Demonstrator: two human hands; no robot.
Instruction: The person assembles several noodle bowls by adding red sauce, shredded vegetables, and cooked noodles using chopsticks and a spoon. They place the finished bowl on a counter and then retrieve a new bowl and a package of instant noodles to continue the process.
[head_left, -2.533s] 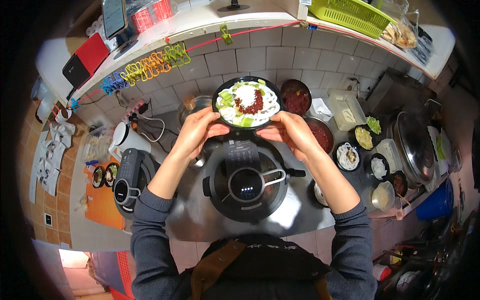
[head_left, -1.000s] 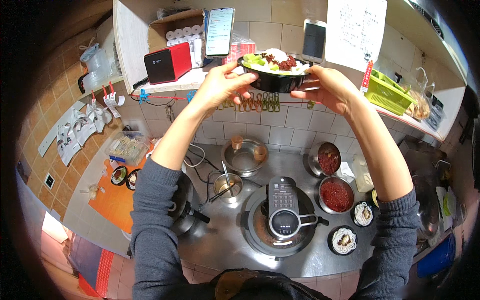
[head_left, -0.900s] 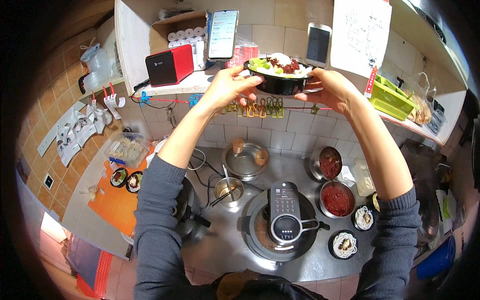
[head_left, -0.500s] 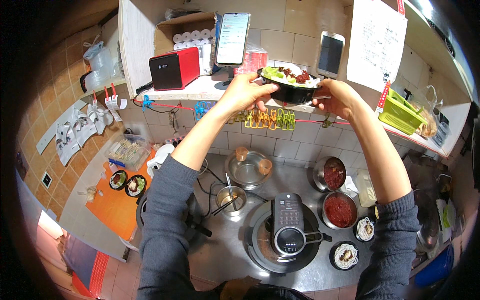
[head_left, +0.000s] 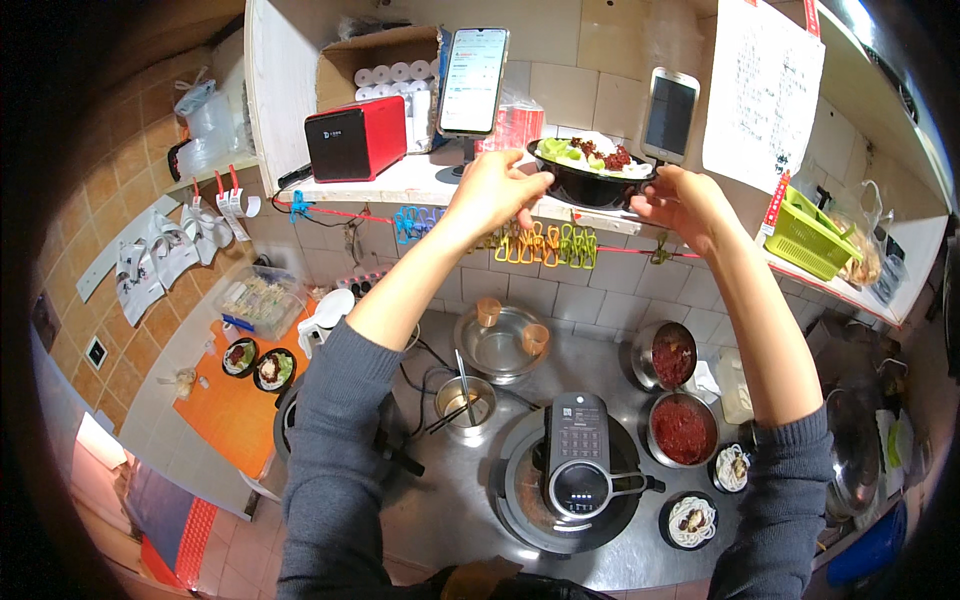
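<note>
Because the black bowl (head_left: 590,190) is heaped with loose toppings (head_left: 600,158), a 2-sided hold makes sense: likely meant to stop it tipping. Left hand (head_left: 498,195) at its left side, right hand (head_left: 692,205) at its right, hands well apart from each other, fingers curved around; clamped firmly or just touching, can't tell. Bowl is upright at the front edge of the shelf (head_left: 435,180); whether the shelf takes its weight, can't tell. 2 phones (head_left: 474,80) stand upright behind it, presumably angled for reading. Clips (head_left: 540,245) hang off a line under the shelf's front edge, probably for easy reach. On the bench (head_left: 430,525), black cooker (head_left: 520,495) sits by the front edge. 2 noodle bowls (head_left: 692,522) and 2 red-filled pans (head_left: 683,430) sit toward the right edge, seemingly grouped within arm's reach. Steel basin (head_left: 498,350) sits by the back edge, out of the way.
</note>
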